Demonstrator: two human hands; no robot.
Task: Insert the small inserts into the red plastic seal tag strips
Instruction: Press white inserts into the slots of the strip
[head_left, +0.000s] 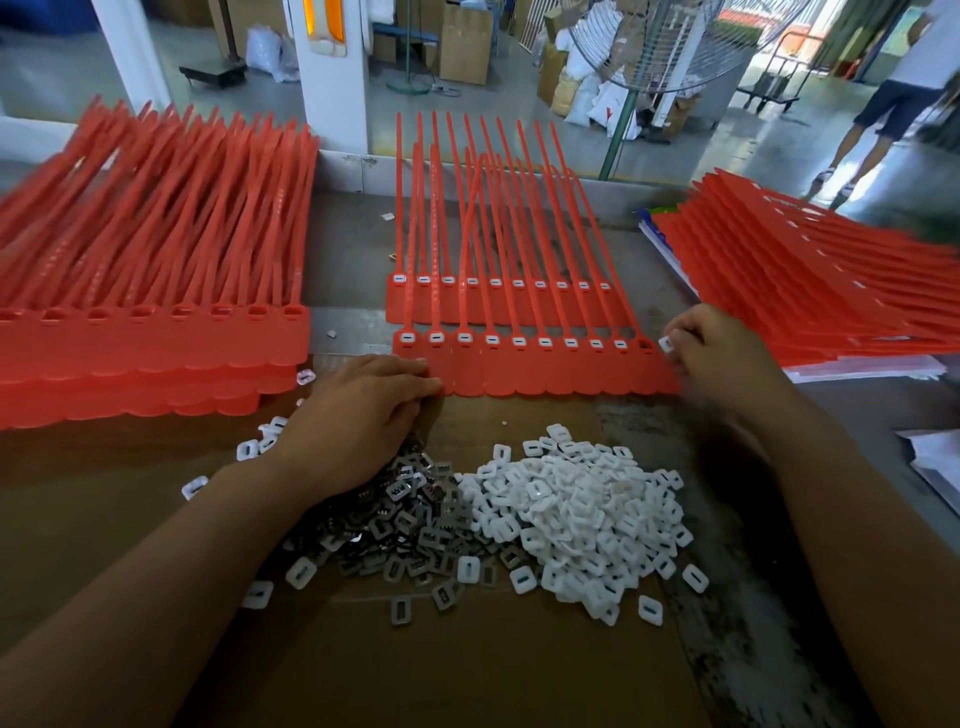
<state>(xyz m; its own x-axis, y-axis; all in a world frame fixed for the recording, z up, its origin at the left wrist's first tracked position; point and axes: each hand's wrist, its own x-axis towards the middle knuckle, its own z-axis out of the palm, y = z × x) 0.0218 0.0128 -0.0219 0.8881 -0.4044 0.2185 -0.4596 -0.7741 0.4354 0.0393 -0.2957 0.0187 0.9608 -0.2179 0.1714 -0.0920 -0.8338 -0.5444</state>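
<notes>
**Head view of the worktop (353, 223), final socket of one strip.**

The front seal tag strip (545, 376) lies across the middle, just beyond a cardboard sheet (467, 665). Nine of its sockets carry white inserts. The last socket (645, 344), at the right end, shows dark and unfilled.

The right hand (722, 358) is at that end. Its grip is closed to a fingertip pinch on one white insert (666, 344), held just beside the last socket and not yet seated. The left hand (358, 410) lies with fingers nearly straight on the strip's left end, pressing it down and holding nothing.

A rear seal tag strip (493, 312), with every visible socket filled, lies just behind.

Loose stock lies on the cardboard: a pile of white inserts (582, 514) touching a pile of metal inserts (405, 519). A left stack of red strips (156, 343) shows open sockets. A right stack of red strips (805, 280) lies fanned.

**Likely faults from here:**
- The insert may enter tilted and wedge, since the right hand is blurred and its alignment cannot be read.
- A light fingertip pinch may let the piece drop between the strips.
- If the left hand eases off, pressing at the far end could slide or lift the strip.
- Because the two piles merge at their border, a wrong part could be drawn next.
- Whether a metal piece already sits in the last socket cannot be told.
</notes>
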